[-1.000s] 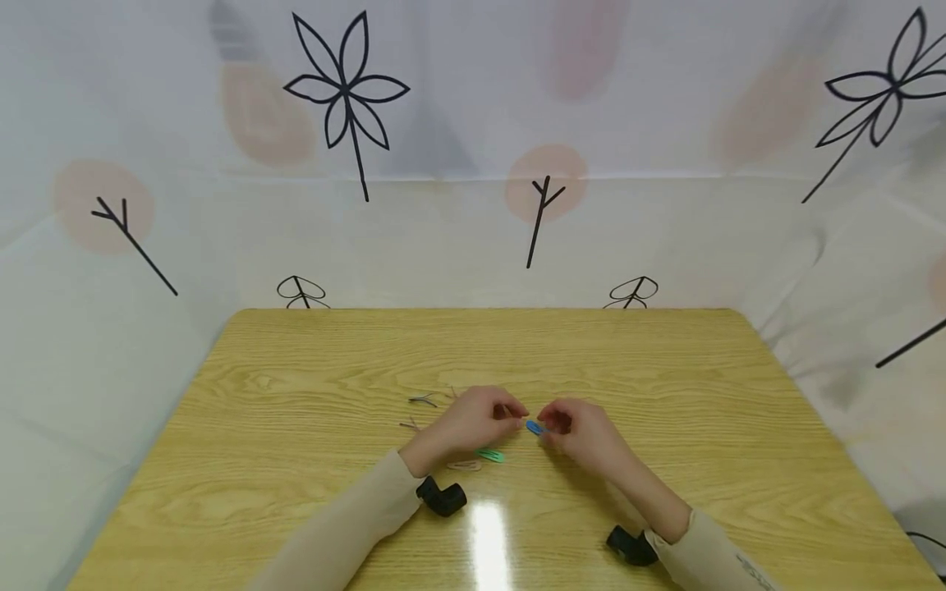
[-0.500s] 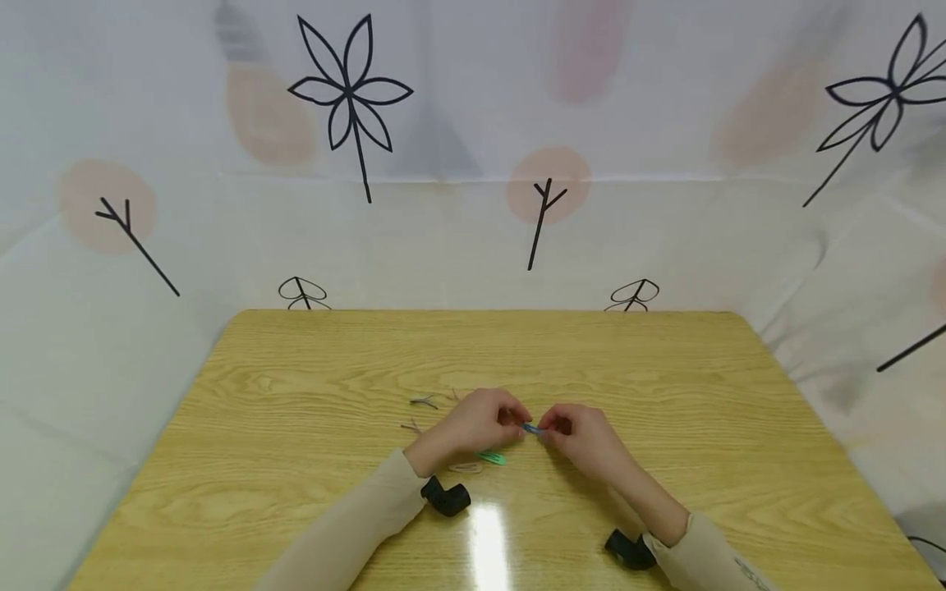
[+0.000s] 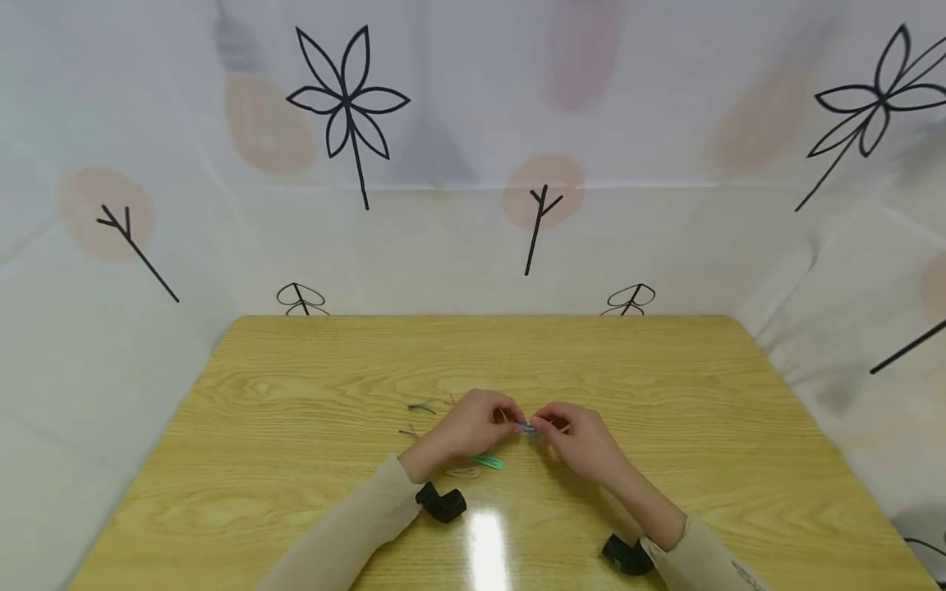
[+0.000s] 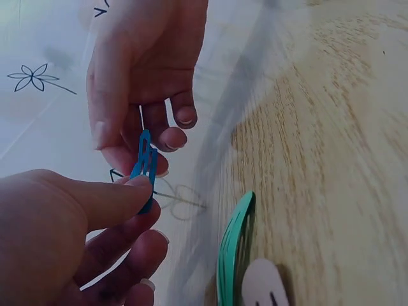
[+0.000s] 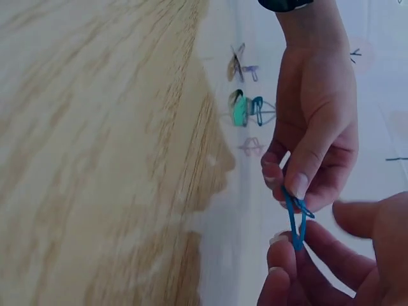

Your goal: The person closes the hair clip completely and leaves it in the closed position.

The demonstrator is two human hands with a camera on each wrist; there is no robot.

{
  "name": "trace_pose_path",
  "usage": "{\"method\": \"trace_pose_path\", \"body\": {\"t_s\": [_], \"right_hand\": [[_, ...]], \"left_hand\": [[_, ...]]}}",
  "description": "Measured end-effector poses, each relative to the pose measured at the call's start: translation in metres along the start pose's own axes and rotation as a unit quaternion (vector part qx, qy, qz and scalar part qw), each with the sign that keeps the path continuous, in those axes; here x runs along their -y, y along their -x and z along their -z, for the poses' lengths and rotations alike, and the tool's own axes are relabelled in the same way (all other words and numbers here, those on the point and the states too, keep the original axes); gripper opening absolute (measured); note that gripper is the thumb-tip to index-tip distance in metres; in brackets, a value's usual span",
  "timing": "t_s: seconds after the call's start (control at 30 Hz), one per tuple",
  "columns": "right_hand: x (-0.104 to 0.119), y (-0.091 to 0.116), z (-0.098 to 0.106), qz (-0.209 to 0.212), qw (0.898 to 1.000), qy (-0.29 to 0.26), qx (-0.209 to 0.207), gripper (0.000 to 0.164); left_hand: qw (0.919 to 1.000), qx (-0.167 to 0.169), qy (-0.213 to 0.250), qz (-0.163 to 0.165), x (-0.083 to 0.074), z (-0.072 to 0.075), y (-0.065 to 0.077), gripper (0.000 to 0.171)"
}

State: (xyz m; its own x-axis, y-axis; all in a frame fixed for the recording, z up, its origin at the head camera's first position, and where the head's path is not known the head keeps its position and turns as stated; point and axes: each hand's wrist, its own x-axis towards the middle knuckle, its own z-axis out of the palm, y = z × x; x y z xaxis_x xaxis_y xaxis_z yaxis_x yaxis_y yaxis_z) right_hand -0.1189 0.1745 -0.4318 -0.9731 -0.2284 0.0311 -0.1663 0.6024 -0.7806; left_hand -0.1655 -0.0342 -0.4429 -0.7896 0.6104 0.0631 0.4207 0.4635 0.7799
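Observation:
A blue snap hair clip (image 3: 527, 428) is held up over the table between both hands. My left hand (image 3: 476, 423) pinches one end between thumb and fingers. Seen in the right wrist view, the clip (image 5: 292, 217) has its two parts spread apart. My right hand (image 3: 584, 439) is at the other end; its fingertips touch the clip, while its thumb (image 5: 354, 218) stands off to the side. Below the left hand lie a green hair clip (image 3: 489, 462) and a pale pinkish one (image 3: 462, 473).
Beyond the left forearm lie a greyish hair clip with spread parts (image 3: 422, 406) and another thin clip (image 3: 409, 431), with one more partly hidden. The wooden table (image 3: 665, 369) ends at a patterned cloth (image 3: 443, 238). Black wrist cameras (image 3: 442, 502) hang below both wrists.
The right hand has moved slightly left, closer to the left hand. The blue clip, more exposed a second ago, is now mostly covered by fingers in the head view.

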Motion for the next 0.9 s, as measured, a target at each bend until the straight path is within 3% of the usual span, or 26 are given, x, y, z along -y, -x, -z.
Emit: {"method": "trace_pose_path", "body": {"t_s": [0.13, 0.43, 0.63, 0.9], "right_hand": [[0.0005, 0.0004, -0.0002, 0.002, 1.000, 0.000, 0.001, 0.017], [0.0042, 0.0005, 0.0000, 0.004, 1.000, -0.014, -0.013, 0.008], [0.0051, -0.0013, -0.0021, 0.028, 0.999, 0.008, -0.025, 0.004], [0.0079, -0.0003, -0.0073, 0.036, 0.997, 0.038, -0.049, 0.012]], "left_hand": [[1.0000, -0.002, 0.008, -0.004, -0.0014, 0.0005, 0.0009, 0.006], [0.9997, -0.017, 0.009, -0.011, -0.0050, 0.0005, 0.0010, 0.009], [0.9996, -0.024, -0.007, -0.015, -0.0065, -0.0004, 0.0014, 0.008], [0.9995, -0.024, -0.019, -0.008, -0.0082, -0.0007, 0.0030, 0.009]]}}
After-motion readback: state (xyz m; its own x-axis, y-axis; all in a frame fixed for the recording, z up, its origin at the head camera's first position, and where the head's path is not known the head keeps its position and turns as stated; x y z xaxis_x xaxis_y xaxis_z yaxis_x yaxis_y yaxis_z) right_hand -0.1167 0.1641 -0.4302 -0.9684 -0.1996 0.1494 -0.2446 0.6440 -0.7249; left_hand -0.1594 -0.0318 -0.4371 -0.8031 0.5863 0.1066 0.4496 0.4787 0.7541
